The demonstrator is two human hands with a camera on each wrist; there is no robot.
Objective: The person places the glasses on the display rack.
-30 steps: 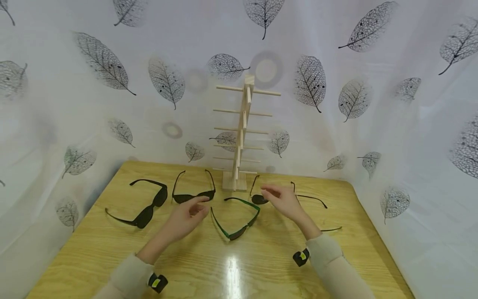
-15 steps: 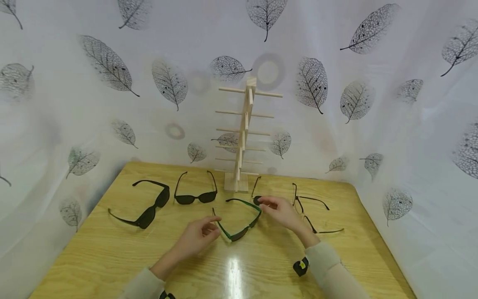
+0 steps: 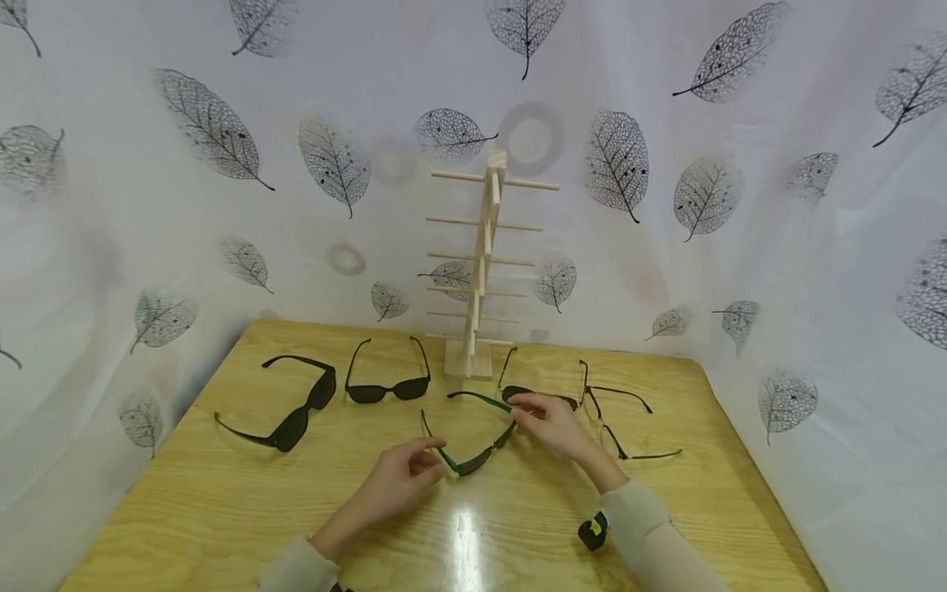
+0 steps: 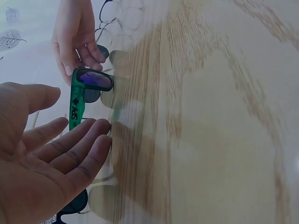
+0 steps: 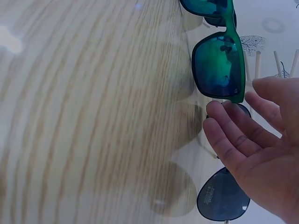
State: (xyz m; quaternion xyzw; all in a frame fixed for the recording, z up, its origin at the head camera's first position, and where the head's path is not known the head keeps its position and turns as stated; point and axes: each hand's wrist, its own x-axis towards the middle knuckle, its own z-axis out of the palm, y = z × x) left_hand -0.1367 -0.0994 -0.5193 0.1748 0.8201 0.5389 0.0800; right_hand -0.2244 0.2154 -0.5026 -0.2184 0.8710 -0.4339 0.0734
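Note:
A pair of green-framed sunglasses (image 3: 477,463) with mirrored lenses lies on the table, temples unfolded and pointing away. My left hand (image 3: 399,481) is beside its left temple, thumb and fingers apart in the left wrist view, where the green temple (image 4: 76,106) shows just past the fingertips. At the opposite corner is my right hand (image 3: 553,423). Seen from the right wrist, its fingers extend just below the mirrored lens (image 5: 218,65), thumb spread away; whether they touch the frame I cannot tell. Dark sunglasses (image 3: 570,403) lie behind this hand, partly hidden.
A wooden display rack (image 3: 484,247) with several crossbars stands at the back. Black sunglasses (image 3: 410,390) and larger black sunglasses (image 3: 290,429) lie to the left. Thin-framed eyeglasses (image 3: 654,457) lie to the right. A leaf-patterned curtain (image 3: 370,74) surrounds the wooden table (image 3: 222,510).
My left hand has moved right and nearer, from in front of the black sunglasses to the green pair's left temple. My right hand has shifted slightly down and left, toward the green pair's right corner.

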